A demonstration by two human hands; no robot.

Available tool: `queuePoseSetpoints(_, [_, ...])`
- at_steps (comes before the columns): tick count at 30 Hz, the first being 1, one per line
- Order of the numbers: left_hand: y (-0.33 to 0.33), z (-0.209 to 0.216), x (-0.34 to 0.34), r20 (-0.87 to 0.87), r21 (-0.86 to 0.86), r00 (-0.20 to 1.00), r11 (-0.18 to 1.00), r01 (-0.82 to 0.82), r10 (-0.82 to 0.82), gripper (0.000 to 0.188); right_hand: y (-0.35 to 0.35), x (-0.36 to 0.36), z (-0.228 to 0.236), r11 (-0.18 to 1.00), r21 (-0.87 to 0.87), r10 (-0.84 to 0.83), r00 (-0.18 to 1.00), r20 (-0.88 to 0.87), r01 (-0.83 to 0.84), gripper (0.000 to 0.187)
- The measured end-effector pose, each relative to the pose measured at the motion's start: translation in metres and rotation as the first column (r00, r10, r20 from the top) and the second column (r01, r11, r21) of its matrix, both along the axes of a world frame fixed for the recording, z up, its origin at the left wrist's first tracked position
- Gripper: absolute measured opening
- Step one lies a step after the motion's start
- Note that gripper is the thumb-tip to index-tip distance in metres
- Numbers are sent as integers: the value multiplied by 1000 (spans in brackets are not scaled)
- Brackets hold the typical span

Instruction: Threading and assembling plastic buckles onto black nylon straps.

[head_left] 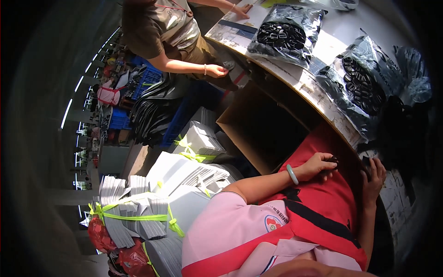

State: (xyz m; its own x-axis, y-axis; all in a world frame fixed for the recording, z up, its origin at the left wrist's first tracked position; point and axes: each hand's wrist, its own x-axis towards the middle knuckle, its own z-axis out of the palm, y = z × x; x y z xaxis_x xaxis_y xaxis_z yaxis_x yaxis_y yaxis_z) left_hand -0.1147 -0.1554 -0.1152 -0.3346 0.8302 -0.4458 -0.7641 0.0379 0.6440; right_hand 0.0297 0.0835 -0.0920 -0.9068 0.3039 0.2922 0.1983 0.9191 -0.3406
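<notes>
My left hand (316, 167), with a pale green bangle at its wrist, is above my red apron (302, 154). Its fingers are closed on a small black piece (334, 160) whose exact kind I cannot make out. My right hand (374, 179) is at the edge of the worktable (333, 105), its fingers curled in. Something dark shows by its fingertips, too small and shaded to name. Beyond it on the table lies a clear plastic bag of black buckle-like pieces (362, 85). Farther back sits a second such bag (282, 36).
An open cardboard box (233, 121) stands beneath the table edge. To my left are stacked grey-white sheets (184, 173) tied with yellow-green ribbon (138, 217). A co-worker (173, 34) stands across, one hand on the table. Dark strips (154, 108) and blue crates (148, 76) are behind.
</notes>
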Motion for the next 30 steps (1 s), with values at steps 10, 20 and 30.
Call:
queuePoseSetpoints(10, [9,0,1,41,-6,999,1000,-17,17,25,5,-32,42,1000,7,21,931,-366,-20,33])
queuePoseSetpoints(20, [16,40,-17,-365,-81,925,986,-146,107,23,-44,-44,86,289,-957,-121,992,-35,2,16])
queuePoseSetpoints(30, [14,36,-8,-657,-15,720,951,-308,223,13,-79,-56,55,-76,-975,25,978,208,209,19])
